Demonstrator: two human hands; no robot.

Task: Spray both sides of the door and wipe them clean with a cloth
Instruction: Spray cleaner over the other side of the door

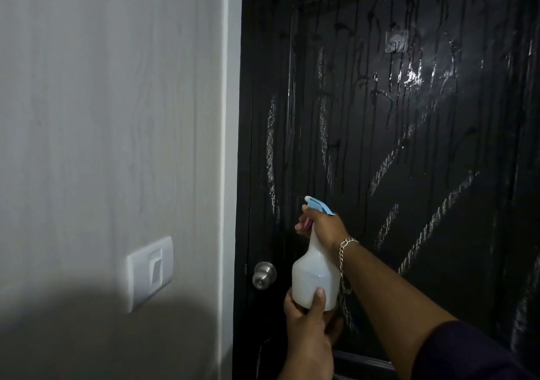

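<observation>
A black door (409, 146) fills the right half of the head view, wet with drips and streaks that shine in the light. In front of it is a white spray bottle (315, 274) with a blue nozzle, aimed at the door's left side. My right hand (321, 224) grips the bottle's neck with fingers round the trigger. My left hand (306, 315) holds the bottle's base from below, thumb up its side. No cloth is in view.
A silver round doorknob (264, 275) sits at the door's left edge, just left of the bottle. A pale wall (117, 116) with a white light switch (150, 273) takes up the left half. A small clear sticker (396, 41) is on the upper door.
</observation>
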